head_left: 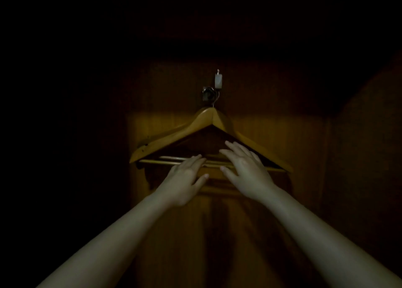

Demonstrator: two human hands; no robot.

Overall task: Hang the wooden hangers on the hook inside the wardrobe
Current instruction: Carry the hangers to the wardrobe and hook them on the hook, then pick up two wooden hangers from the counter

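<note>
Dim wardrobe back (272,135) — yellowish wooden hangers (202,119) overlapping on the hook (207,94)

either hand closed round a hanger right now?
No: the left hand and right hand both show straight, spread fingers at the lower bars of the hangers, curled round nothing.

Small pale block (218,81) on a pin (218,71), thin wire (217,98) just beneath

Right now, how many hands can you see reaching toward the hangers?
2: left hand at the bars of the hangers; right hand beside it, slightly higher. None seems hidden.
</note>
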